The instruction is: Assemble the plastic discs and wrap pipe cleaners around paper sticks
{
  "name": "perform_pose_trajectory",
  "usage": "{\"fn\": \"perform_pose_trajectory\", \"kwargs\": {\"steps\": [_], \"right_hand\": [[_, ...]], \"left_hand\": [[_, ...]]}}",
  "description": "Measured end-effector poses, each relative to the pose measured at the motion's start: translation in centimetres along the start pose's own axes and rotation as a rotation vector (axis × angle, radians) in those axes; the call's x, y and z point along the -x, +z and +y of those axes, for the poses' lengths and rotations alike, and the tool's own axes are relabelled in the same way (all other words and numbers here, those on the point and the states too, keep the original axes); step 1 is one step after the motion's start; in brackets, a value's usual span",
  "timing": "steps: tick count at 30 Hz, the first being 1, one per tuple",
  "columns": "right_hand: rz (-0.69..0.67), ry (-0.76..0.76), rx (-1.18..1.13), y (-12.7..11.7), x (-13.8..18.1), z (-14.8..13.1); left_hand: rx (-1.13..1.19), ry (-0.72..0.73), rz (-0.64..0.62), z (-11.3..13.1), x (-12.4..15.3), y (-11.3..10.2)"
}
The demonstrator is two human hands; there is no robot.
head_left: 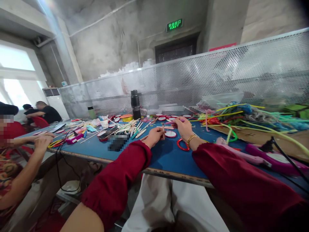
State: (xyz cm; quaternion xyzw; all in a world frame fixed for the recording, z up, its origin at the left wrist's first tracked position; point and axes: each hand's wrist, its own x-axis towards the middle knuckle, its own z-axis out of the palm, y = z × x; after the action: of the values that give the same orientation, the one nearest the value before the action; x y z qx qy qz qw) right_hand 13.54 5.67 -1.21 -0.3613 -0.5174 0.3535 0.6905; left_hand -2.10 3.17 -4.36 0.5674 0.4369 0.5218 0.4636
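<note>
My left hand (155, 136) is closed in a pinch over the table, around a thin light-brown stick (163, 132) that stands nearly upright at the fingertips. To its right, my right hand (184, 129) grips a slim purple pen-like tool (171, 122), its tip pointing left toward the left hand. The tip's exact form is too small to make out. Just below and between the hands lies a round white disc with a red rim (170, 134). A red loop-shaped handle (182, 145) rests beneath my right wrist, partly hidden by it.
On the blue table (159, 159), wooden sticks (129, 127), a dark phone-like block (118, 142) and a black bottle (135, 104) lie or stand leftward. Colourful pipe-like strips (236, 117), a pink tool (241, 151) and a purple power strip (277, 158) are rightward. A co-worker's hands (44, 140) are far left.
</note>
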Motion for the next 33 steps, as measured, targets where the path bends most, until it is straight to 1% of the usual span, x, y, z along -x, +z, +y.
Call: {"fn": "perform_pose_trajectory", "kwargs": {"steps": [8, 13, 18, 23, 29, 33], "right_hand": [[0.003, -0.008, -0.005, -0.03, 0.22, -0.31], [-0.016, -0.004, -0.005, -0.04, 0.21, -0.28], [-0.028, 0.007, -0.006, -0.03, 0.2, -0.35], [-0.011, 0.003, -0.024, -0.03, 0.2, -0.38], [-0.043, 0.007, -0.003, -0.01, 0.31, -0.5], [-0.033, 0.007, 0.005, 0.01, 0.28, -0.51]], "left_hand": [[0.012, -0.029, 0.011, 0.13, 0.08, 0.06], [0.014, -0.021, 0.021, -0.15, -0.13, 0.09], [0.02, -0.023, 0.008, -0.2, -0.18, 0.07], [-0.003, -0.013, -0.007, 0.07, 0.03, 0.07], [-0.019, -0.015, -0.001, 0.28, 0.23, 0.08], [-0.012, -0.016, -0.004, 0.43, 0.35, 0.04]]}}
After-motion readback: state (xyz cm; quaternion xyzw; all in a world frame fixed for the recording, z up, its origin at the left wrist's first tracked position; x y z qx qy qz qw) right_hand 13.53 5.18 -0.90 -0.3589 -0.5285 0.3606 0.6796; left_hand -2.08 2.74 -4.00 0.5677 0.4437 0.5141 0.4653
